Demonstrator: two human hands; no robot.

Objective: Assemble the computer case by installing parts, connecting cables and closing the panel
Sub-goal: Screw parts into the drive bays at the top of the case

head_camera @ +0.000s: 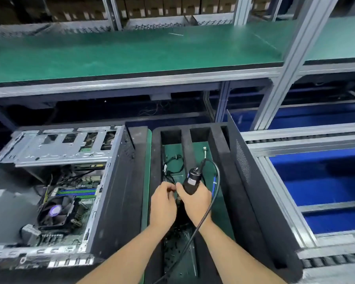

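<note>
Case: grey-and-black steel computer case [111, 201] lay on its side with the side open, at 9 o'clock of the hands, on the low bench.
Inside case: green motherboard with black square CPU fan [55, 210] at 8 o'clock, blue and green RAM sticks [76, 192] just above it, silver perforated drive cage [59, 146] at 10 o'clock.
Panel: black perforated metal side panel [244, 165] was off the case, leaning on edge at 2 o'clock of the hands, well apart from the case.
Tool: black cylindrical electric screwdriver [191, 181], butt end up, its black cord [215, 181] looping to 1 o'clock, then down past the right wrist.
Right hand: right hand [195, 201] was wrapped round the screwdriver body.
Left hand: left hand [163, 203] was touching the right, fingers curled at the driver's lower end; couldn't tell whether it was pinching a screw, the bit or nothing.
Tray: black foam slotted tray [223, 160] lay under both hands, thin black loose wires [172, 167] at 12 o'clock in its green-floored slot.
Surroundings: green-matted shelf [131, 52] at 12 o'clock, blue plastic bins [320, 181] at 3 o'clock.
Step (judgement): probably loading or seating a screw on the driver tip over the tray; panel not yet closed.
Next (judgement): called for carrying the driver to 9 o'clock, onto a screw hole in the case, keeping the tip straight and the cord off the fan.
</note>
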